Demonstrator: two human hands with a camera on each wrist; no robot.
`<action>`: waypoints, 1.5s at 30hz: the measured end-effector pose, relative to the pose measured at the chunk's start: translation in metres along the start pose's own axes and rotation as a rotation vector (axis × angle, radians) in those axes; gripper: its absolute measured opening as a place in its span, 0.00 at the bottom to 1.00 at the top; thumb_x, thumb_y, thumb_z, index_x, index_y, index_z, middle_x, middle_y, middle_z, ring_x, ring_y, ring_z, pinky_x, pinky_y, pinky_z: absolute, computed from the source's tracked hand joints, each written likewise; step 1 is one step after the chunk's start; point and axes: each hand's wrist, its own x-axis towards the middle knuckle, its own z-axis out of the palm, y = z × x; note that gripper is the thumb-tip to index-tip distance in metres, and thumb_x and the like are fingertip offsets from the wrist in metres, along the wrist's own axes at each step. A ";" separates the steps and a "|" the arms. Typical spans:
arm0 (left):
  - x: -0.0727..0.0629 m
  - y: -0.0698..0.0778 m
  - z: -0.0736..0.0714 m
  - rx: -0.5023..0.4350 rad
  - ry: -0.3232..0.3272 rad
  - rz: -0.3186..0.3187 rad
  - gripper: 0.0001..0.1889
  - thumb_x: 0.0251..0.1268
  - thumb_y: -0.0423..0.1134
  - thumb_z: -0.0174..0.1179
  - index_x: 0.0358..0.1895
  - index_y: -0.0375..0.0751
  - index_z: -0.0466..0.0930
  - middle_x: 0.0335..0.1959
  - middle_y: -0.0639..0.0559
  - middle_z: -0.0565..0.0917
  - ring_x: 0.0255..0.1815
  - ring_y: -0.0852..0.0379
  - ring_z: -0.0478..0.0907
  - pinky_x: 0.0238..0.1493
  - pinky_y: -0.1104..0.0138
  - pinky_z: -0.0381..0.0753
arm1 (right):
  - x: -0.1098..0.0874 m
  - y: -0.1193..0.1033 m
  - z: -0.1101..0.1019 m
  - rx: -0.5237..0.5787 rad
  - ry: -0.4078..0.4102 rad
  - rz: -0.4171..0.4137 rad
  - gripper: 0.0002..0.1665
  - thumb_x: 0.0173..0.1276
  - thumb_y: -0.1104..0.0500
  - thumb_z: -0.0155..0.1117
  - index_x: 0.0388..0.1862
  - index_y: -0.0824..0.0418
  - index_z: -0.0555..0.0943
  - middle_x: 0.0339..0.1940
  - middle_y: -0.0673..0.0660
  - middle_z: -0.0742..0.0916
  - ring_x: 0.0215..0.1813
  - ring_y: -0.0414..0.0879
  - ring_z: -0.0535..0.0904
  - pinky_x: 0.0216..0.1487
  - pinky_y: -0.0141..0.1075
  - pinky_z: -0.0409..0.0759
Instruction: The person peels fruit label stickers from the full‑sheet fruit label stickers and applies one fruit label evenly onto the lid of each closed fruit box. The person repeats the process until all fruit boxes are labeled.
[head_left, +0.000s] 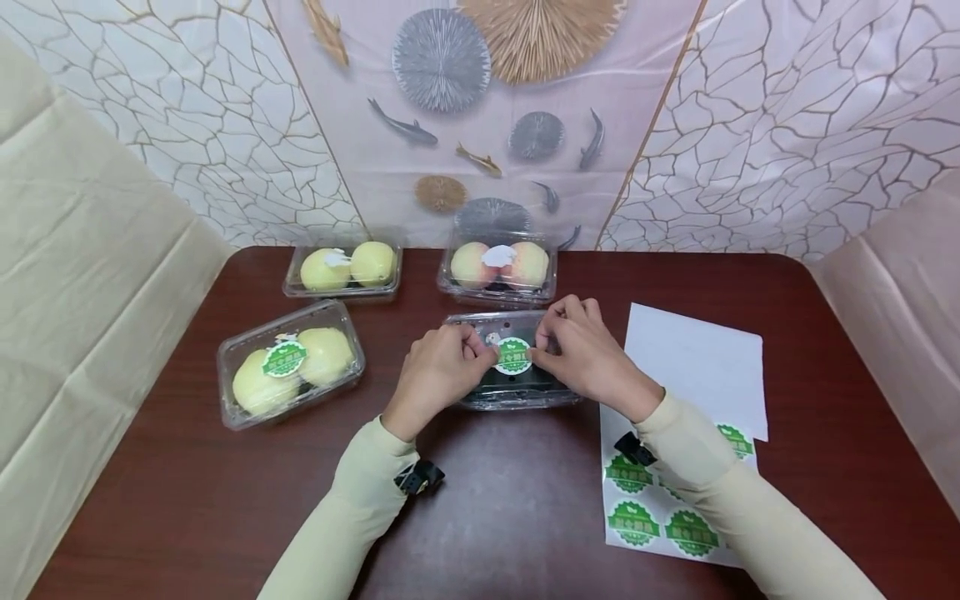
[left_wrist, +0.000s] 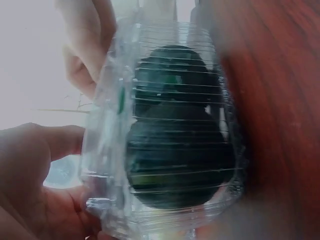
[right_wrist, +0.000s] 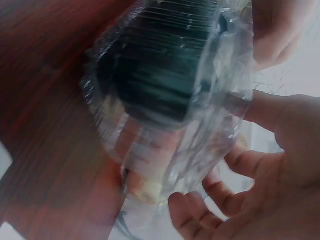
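A clear plastic fruit box (head_left: pixel 517 398) sits before me, with dark green round fruits (left_wrist: pixel 175 155) inside. On its lid lies a round green-and-white sticker (head_left: pixel 513 356). My left hand (head_left: pixel 442 367) is at the sticker's left edge, its thumb tip touching there. From the other side my right hand (head_left: pixel 588 354) brings its thumb to the right edge. In the right wrist view, the right thumb (right_wrist: pixel 265 110) is straight against the lid and the other fingers are bent loosely beside the box. The left wrist view shows a gap between left thumb and forefinger.
Left of me stands a box of yellow fruit (head_left: pixel 255 383) with a green sticker (head_left: pixel 284 359). Behind are another yellow-fruit box (head_left: pixel 372 263) and a box of peach-like fruit (head_left: pixel 528 265). At right lie a sticker sheet (head_left: pixel 660 546) and white paper (head_left: pixel 693 358). A patterned curtain backs the table.
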 end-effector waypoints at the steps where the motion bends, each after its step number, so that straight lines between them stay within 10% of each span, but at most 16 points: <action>1: 0.000 -0.001 0.001 -0.004 0.001 -0.003 0.13 0.67 0.52 0.70 0.27 0.54 0.83 0.21 0.58 0.80 0.26 0.55 0.78 0.27 0.62 0.74 | 0.000 0.001 0.001 0.019 0.018 -0.005 0.13 0.74 0.55 0.72 0.29 0.54 0.80 0.57 0.63 0.77 0.59 0.60 0.64 0.51 0.51 0.72; 8: -0.004 -0.006 0.005 0.026 0.038 0.067 0.17 0.66 0.52 0.74 0.25 0.51 0.80 0.20 0.57 0.78 0.25 0.56 0.76 0.27 0.63 0.73 | -0.005 0.013 0.017 0.066 0.157 0.004 0.16 0.72 0.52 0.75 0.40 0.60 0.78 0.58 0.65 0.73 0.60 0.61 0.63 0.55 0.53 0.69; 14: -0.025 0.008 0.018 0.517 0.264 0.435 0.21 0.75 0.56 0.64 0.54 0.42 0.87 0.51 0.45 0.88 0.52 0.45 0.82 0.48 0.54 0.83 | -0.011 0.019 0.021 0.135 0.213 -0.026 0.17 0.75 0.55 0.71 0.53 0.64 0.78 0.60 0.66 0.72 0.64 0.63 0.64 0.59 0.57 0.70; 19: -0.040 0.014 0.032 0.712 -0.009 0.546 0.39 0.85 0.64 0.40 0.84 0.39 0.57 0.85 0.42 0.60 0.85 0.45 0.56 0.82 0.53 0.58 | -0.015 0.021 0.021 0.131 0.161 -0.006 0.25 0.78 0.54 0.67 0.66 0.65 0.74 0.65 0.68 0.72 0.69 0.65 0.66 0.66 0.62 0.71; 32: -0.043 -0.005 0.022 0.675 -0.109 0.642 0.33 0.87 0.54 0.44 0.85 0.41 0.56 0.86 0.47 0.57 0.87 0.51 0.52 0.84 0.57 0.55 | -0.028 0.028 0.018 0.186 0.088 0.045 0.25 0.79 0.46 0.66 0.67 0.54 0.74 0.69 0.65 0.71 0.69 0.65 0.74 0.61 0.66 0.77; 39: -0.047 -0.029 0.003 0.552 -0.176 0.626 0.32 0.87 0.49 0.45 0.85 0.41 0.55 0.87 0.47 0.53 0.88 0.49 0.46 0.85 0.55 0.48 | -0.061 0.027 -0.006 0.205 -0.013 0.067 0.34 0.81 0.41 0.60 0.76 0.58 0.70 0.72 0.64 0.74 0.73 0.63 0.71 0.67 0.65 0.73; 45: -0.056 -0.061 -0.016 0.495 -0.155 0.584 0.32 0.86 0.45 0.48 0.84 0.37 0.56 0.86 0.42 0.55 0.87 0.44 0.47 0.84 0.50 0.50 | -0.097 0.043 -0.019 0.097 -0.031 0.054 0.24 0.79 0.47 0.66 0.62 0.62 0.81 0.60 0.60 0.84 0.61 0.60 0.83 0.57 0.58 0.83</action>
